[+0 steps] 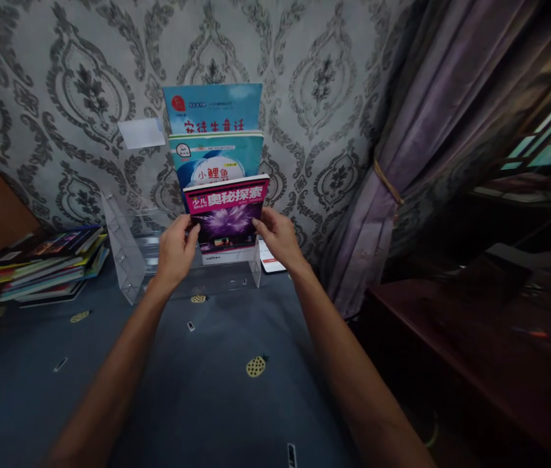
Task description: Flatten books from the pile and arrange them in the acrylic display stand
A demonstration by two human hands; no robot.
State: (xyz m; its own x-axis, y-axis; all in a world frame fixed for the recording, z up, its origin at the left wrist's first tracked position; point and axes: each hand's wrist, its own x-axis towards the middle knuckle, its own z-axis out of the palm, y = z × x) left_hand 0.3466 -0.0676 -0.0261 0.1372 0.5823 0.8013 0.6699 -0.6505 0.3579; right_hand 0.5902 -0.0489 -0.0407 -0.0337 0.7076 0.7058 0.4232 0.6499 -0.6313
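Observation:
A purple and magenta book point(227, 218) stands upright between my two hands at the front of a clear tiered rack point(126, 253). My left hand point(176, 250) grips its left edge, thumb in front and the other fingers behind. On the opposite edge my right hand point(279, 237) holds it the same way. Behind it rises a teal book point(246, 153) with a white oval on the cover, and a taller blue book point(216, 101) is at the back. The rack's left tiers hold no books. Whether the purple book's bottom rests on the rack I cannot tell.
Left of the rack lies a stack of books point(55, 266) on the blue patterned tablecloth point(197, 383). A phone-like white object point(271, 257) sits by the rack's right end. Wallpaper point(324, 84) is behind, a tied curtain point(367, 214) and dark red furniture point(451, 338) to the right.

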